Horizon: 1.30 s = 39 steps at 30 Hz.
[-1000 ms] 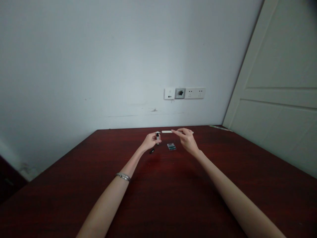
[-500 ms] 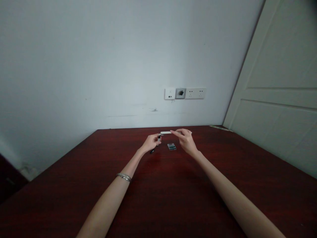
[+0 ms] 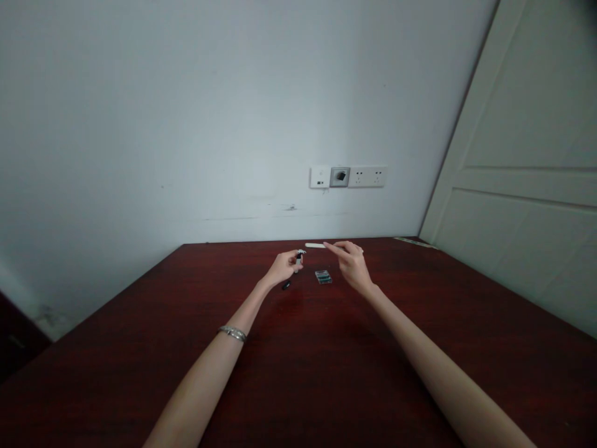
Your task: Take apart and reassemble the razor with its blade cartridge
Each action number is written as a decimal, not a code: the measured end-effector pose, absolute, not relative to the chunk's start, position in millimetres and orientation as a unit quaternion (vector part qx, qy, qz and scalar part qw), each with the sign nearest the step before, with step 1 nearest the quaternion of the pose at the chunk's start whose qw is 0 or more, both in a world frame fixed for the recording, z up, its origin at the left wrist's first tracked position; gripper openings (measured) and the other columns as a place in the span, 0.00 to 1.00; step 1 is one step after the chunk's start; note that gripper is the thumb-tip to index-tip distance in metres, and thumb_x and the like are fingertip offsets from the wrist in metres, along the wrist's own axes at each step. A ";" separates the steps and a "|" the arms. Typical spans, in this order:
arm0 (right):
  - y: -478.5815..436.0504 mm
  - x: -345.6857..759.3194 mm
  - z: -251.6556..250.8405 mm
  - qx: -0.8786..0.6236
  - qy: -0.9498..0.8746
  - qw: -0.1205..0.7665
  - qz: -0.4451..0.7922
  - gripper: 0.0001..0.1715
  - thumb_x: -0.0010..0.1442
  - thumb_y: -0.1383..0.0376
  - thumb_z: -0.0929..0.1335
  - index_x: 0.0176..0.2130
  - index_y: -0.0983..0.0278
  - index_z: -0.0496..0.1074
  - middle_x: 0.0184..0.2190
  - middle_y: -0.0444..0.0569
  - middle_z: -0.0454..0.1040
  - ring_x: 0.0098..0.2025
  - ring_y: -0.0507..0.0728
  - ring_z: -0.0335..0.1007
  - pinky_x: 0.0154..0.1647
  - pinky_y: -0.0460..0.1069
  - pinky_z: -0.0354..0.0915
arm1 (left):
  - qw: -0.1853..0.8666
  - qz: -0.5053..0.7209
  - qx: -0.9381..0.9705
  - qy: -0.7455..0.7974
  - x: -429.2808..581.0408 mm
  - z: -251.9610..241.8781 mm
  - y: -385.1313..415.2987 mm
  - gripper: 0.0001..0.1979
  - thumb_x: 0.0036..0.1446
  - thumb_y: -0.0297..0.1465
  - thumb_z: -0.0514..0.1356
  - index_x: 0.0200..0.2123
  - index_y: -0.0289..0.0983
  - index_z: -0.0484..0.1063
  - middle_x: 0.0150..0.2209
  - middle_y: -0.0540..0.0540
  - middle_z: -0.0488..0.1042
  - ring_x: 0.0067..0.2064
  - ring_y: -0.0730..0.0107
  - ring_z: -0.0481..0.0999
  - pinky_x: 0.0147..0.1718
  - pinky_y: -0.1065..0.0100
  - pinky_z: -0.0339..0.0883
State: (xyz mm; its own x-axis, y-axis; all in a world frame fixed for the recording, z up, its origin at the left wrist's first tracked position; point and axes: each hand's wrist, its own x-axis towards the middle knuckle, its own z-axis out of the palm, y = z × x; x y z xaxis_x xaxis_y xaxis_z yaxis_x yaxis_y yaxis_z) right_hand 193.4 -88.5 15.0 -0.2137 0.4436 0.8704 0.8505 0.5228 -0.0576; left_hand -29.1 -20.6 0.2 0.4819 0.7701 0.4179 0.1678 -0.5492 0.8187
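Far out over the dark red table (image 3: 298, 373), my left hand (image 3: 282, 268) grips a small black-and-white cylinder-like object (image 3: 298, 257), held roughly upright. My right hand (image 3: 351, 264) pinches one end of a thin white stick (image 3: 315, 245), which points left toward the object in the left hand. A small clear box with dark contents (image 3: 323, 276) lies on the table between and just below the two hands. A small black cap-like piece (image 3: 286, 285) rests on the table under my left hand. A silver bracelet (image 3: 232, 333) circles my left wrist.
A pale wall rises behind the table, with a row of sockets (image 3: 347, 177) above the far edge. A white door (image 3: 527, 180) stands to the right. A thin light strip (image 3: 413, 241) lies at the table's far right corner.
The left hand's object tilted and then came back nearly upright. The white stick's tip has lifted slightly. Both hands stay in almost the same place.
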 end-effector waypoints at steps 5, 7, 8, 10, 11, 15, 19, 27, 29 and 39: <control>-87.6 189.0 13.9 -0.402 -0.768 0.441 -0.231 0.30 0.58 0.78 0.58 0.52 0.52 0.69 0.40 0.49 0.70 0.42 0.54 0.64 0.47 0.52 0.56 | 0.357 0.403 0.787 0.302 -24.0 0.0 -20.2 0.07 0.44 0.26 0.61 0.31 0.33 0.70 0.26 0.51 0.70 0.28 0.75 0.69 0.30 0.73 0.63; -84.6 195.0 10.7 -0.405 -0.765 0.442 -0.235 0.31 0.58 0.78 0.58 0.52 0.52 0.69 0.39 0.49 0.70 0.42 0.54 0.64 0.47 0.53 0.56 | 0.347 0.401 0.795 0.295 -25.0 -0.3 -19.3 0.07 0.45 0.26 0.60 0.31 0.33 0.70 0.26 0.52 0.69 0.27 0.75 0.68 0.30 0.73 0.62; -83.1 198.6 9.1 -0.409 -0.761 0.443 -0.238 0.31 0.58 0.78 0.58 0.53 0.52 0.69 0.39 0.49 0.70 0.42 0.54 0.64 0.47 0.53 0.56 | 0.341 0.400 0.799 0.292 -26.1 -0.6 -18.8 0.06 0.45 0.26 0.59 0.31 0.33 0.70 0.26 0.52 0.69 0.27 0.75 0.68 0.30 0.73 0.62; -81.4 203.5 7.3 -0.416 -0.752 0.447 -0.245 0.32 0.57 0.78 0.59 0.53 0.51 0.68 0.39 0.49 0.70 0.42 0.54 0.64 0.47 0.53 0.56 | 0.332 0.399 0.803 0.293 -28.2 -1.4 -17.8 0.05 0.45 0.26 0.59 0.29 0.33 0.69 0.25 0.52 0.68 0.27 0.76 0.68 0.30 0.73 0.62; -81.5 203.8 7.1 -0.418 -0.750 0.449 -0.248 0.32 0.57 0.78 0.59 0.53 0.51 0.68 0.39 0.49 0.70 0.42 0.54 0.65 0.47 0.53 0.56 | 0.329 0.399 0.803 0.296 -28.9 -1.7 -17.5 0.04 0.45 0.26 0.59 0.29 0.33 0.69 0.25 0.52 0.68 0.28 0.76 0.68 0.31 0.73 0.62; -87.3 189.8 10.3 -0.425 -0.740 0.460 -0.247 0.32 0.57 0.78 0.59 0.54 0.50 0.67 0.41 0.49 0.70 0.42 0.54 0.64 0.46 0.52 0.55 | 0.327 0.404 0.797 0.306 -28.0 -1.2 -17.8 0.08 0.45 0.26 0.60 0.32 0.33 0.71 0.27 0.50 0.71 0.30 0.73 0.70 0.33 0.72 0.63; -91.8 177.8 11.1 -0.429 -0.739 0.455 -0.250 0.31 0.59 0.77 0.59 0.54 0.50 0.67 0.41 0.50 0.71 0.41 0.54 0.64 0.44 0.52 0.54 | 0.324 0.412 0.794 0.309 -26.1 1.2 -18.3 0.08 0.45 0.26 0.61 0.33 0.33 0.72 0.27 0.50 0.72 0.30 0.72 0.71 0.33 0.71 0.64; -88.6 197.5 8.2 -0.435 -0.738 0.440 -0.269 0.30 0.58 0.78 0.59 0.52 0.52 0.70 0.40 0.49 0.71 0.39 0.54 0.63 0.43 0.52 0.52 | 0.322 0.412 0.792 0.316 -30.6 -4.7 -13.6 0.07 0.45 0.26 0.61 0.31 0.33 0.71 0.28 0.48 0.73 0.31 0.71 0.72 0.34 0.70 0.65; -90.9 192.3 10.0 -0.436 -0.737 0.439 -0.272 0.31 0.58 0.78 0.59 0.52 0.51 0.69 0.40 0.49 0.70 0.39 0.54 0.63 0.43 0.52 0.51 | 0.322 0.413 0.793 0.312 -30.6 -6.1 -13.2 0.07 0.45 0.27 0.61 0.32 0.33 0.70 0.29 0.49 0.73 0.32 0.71 0.72 0.35 0.70 0.65; -85.4 197.7 1.0 -0.413 -0.746 0.440 -0.282 0.33 0.56 0.79 0.60 0.54 0.51 0.67 0.39 0.50 0.70 0.39 0.54 0.63 0.39 0.50 0.53 | 0.328 0.421 0.793 0.293 -28.9 5.3 -23.3 0.04 0.46 0.26 0.59 0.29 0.33 0.69 0.28 0.50 0.71 0.32 0.73 0.71 0.36 0.71 0.64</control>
